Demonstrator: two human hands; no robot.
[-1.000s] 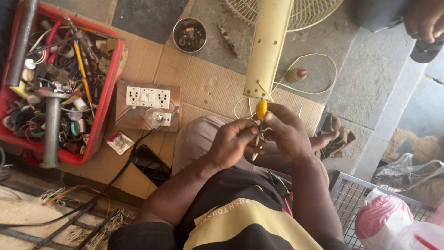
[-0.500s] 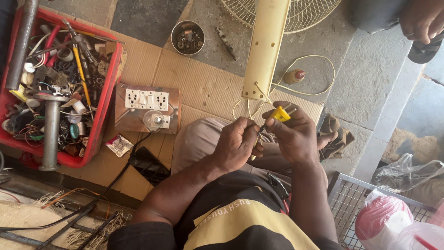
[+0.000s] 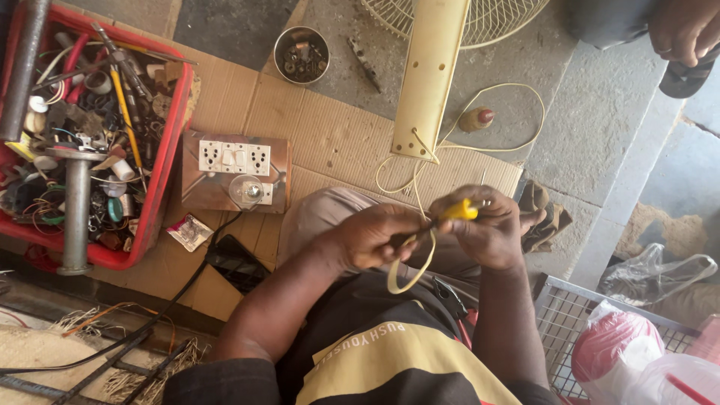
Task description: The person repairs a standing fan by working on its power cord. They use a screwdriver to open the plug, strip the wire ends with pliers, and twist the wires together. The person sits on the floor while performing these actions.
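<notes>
Cardboard (image 3: 330, 127) covers the floor, with a red crate (image 3: 161, 180) of tools and scrap at far left and a fan grille (image 3: 495, 19) at the top edge. A long cream panel (image 3: 435, 75) lies slanted from the grille toward the person's lap. A switchboard (image 3: 236, 159) on a wooden base sits between crate and knee, a clear bulb (image 3: 246, 190) on its lower edge. A small tin (image 3: 301, 54) of screws stands above it, a red-capped bottle (image 3: 477, 118) right of the panel.

The cream wire (image 3: 409, 274) runs from the panel's lower end, loops wide on the floor, then comes down into the hands and hangs in a loop below them, over the lap.

Left hand (image 3: 371, 238) is curled shut, pinching the wire near its end. Right hand (image 3: 491, 232) is closed round a yellow-handled tool (image 3: 459, 211), tip pointing at the left hand's pinch; the tip itself is hidden behind the fingers, so I cannot tell if it bites the wire.

Doing this step well, by my reading: hold the wire taut and close to the tool tip, press lightly so only insulation is cut and not strands, keep the slack loop clear of the blade, and keep the left fingertips behind the cutting line.
</notes>
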